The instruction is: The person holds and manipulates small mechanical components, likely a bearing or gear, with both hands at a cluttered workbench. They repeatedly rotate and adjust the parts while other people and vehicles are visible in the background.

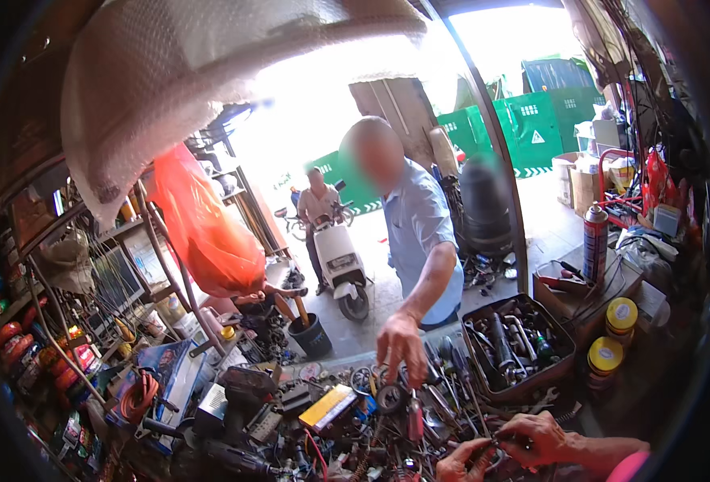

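My left hand [465, 461] and my right hand [538, 439] are close together over the cluttered bench at the lower right. Both have bent, closed fingers around something small and dark between them; its kind is too hidden to make out. Across the bench, a person in a light blue shirt [424, 217] reaches down with one hand [403, 344]. Just below that hand stands a red-handled screwdriver [415, 418]; whether the fingers touch it I cannot tell. A small black wheel [391, 398] lies beside it, among loose tools and metal parts.
A tray of wrenches and metal tools [495, 341] sits beyond my hands. Yellow-lidded tubs [605, 355] and a spray can [594, 245] stand at right. A yellow box [328, 407] lies mid-bench. An orange bag [202, 229] hangs left. Behind are a black bucket [311, 337] and another person by a white scooter [339, 255].
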The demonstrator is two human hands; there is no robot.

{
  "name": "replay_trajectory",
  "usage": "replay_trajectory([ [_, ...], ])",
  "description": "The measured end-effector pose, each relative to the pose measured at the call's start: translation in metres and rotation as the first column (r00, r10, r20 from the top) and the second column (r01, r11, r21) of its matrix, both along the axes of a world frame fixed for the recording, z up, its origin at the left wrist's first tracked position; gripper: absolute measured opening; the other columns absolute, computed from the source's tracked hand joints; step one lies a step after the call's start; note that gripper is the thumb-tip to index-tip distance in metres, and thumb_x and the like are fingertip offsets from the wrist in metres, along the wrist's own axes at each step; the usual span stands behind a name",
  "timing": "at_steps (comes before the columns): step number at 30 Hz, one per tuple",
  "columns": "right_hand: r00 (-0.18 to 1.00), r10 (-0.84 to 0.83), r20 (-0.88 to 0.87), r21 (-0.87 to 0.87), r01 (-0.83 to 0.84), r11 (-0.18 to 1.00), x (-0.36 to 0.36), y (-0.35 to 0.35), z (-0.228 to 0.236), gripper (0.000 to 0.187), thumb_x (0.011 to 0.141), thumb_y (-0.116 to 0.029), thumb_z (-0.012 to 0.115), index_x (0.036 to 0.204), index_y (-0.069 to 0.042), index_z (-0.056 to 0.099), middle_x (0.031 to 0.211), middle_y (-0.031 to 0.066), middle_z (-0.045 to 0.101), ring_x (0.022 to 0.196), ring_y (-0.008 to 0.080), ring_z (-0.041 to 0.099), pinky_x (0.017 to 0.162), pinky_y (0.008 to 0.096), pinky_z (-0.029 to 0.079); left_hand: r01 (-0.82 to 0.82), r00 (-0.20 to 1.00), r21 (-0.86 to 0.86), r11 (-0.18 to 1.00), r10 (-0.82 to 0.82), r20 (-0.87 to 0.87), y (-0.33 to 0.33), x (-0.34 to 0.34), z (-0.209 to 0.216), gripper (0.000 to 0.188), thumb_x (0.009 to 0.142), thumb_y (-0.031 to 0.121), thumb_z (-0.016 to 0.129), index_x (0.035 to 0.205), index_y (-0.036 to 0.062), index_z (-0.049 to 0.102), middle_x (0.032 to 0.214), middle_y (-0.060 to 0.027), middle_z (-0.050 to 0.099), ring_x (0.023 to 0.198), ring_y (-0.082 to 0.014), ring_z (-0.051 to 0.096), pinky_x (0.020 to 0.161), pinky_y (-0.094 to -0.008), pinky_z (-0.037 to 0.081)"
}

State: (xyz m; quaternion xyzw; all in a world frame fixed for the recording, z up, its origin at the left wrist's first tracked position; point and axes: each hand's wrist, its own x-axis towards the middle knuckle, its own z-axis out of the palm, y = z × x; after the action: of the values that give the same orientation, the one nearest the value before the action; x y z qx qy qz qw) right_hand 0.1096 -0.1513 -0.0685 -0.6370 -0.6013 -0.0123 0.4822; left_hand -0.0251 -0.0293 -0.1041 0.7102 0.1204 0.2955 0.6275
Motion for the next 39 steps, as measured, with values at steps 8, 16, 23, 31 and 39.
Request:
replay_trajectory([
  [8, 0.999, -0.033, -0.02, -0.11, 0.031, 0.993, 0.007, -0.002, -0.001, 0.014, 0.08, -0.014, 0.071, 0.082, -0.002, 0.064, 0.069, 0.0134, 0.061, 0.055, 0.0307, 0.062, 0.045, 0.0376, 0.047, 0.011, 1.0, 0.238, 0.971, -0.006, -0.024, 0.005, -0.001, 0.004, 0.022, 0.083, 0.005, 0.07, 0.104, 0.0052, 0.065, 0.087, -0.0089, 0.067, 0.064, -0.0123, 0.065, 0.057, -0.0257, 0.05],
  [16, 0.998, 0.009, 0.057, 0.004, -0.01, 1.0, 0.003, -0.004, 0.005, 0.03, 0.076, -0.009, 0.072, 0.103, -0.004, 0.061, 0.081, 0.0089, 0.063, 0.055, 0.0212, 0.063, 0.047, 0.0299, 0.048, -0.051, 0.997, 0.249, 0.967, 0.035, 0.071, 0.005, -0.003, 0.004, 0.021, 0.085, 0.008, 0.069, 0.105, 0.0058, 0.064, 0.078, -0.0061, 0.067, 0.06, -0.0105, 0.064, 0.053, -0.0246, 0.049],
  [23, 0.998, -0.07, 0.001, -0.049, 0.07, 0.996, 0.005, 0.001, -0.002, 0.015, 0.081, -0.015, 0.071, 0.083, -0.002, 0.064, 0.069, 0.0098, 0.061, 0.056, 0.0269, 0.061, 0.046, 0.0352, 0.045, -0.039, 0.999, 0.203, 0.978, 0.034, 0.029, 0.007, 0.0, 0.006, 0.021, 0.085, 0.008, 0.07, 0.105, 0.0058, 0.064, 0.077, -0.0053, 0.066, 0.057, -0.0085, 0.061, 0.05, -0.0236, 0.046],
  [31, 0.999, -0.018, 0.038, -0.034, 0.019, 0.999, 0.001, 0.0, 0.008, 0.028, 0.077, -0.007, 0.071, 0.103, -0.002, 0.061, 0.083, 0.0111, 0.063, 0.059, 0.0242, 0.062, 0.045, 0.0316, 0.048, -0.009, 1.0, 0.17, 0.985, 0.013, -0.024, 0.007, -0.002, 0.014, 0.022, 0.084, 0.004, 0.07, 0.104, -0.0001, 0.063, 0.084, -0.0068, 0.069, 0.069, -0.0087, 0.065, 0.06, -0.0218, 0.052],
  [39, 0.999, -0.005, 0.051, -0.117, 0.011, 0.993, 0.009, -0.002, 0.005, 0.028, 0.079, -0.012, 0.072, 0.102, -0.002, 0.06, 0.082, 0.0095, 0.063, 0.055, 0.0229, 0.061, 0.044, 0.0314, 0.046, 0.01, 0.999, 0.111, 0.994, -0.005, -0.041, 0.004, -0.004, 0.019, 0.022, 0.085, 0.003, 0.069, 0.103, -0.0016, 0.059, 0.08, -0.0075, 0.069, 0.068, -0.0097, 0.066, 0.059, -0.0228, 0.053],
])
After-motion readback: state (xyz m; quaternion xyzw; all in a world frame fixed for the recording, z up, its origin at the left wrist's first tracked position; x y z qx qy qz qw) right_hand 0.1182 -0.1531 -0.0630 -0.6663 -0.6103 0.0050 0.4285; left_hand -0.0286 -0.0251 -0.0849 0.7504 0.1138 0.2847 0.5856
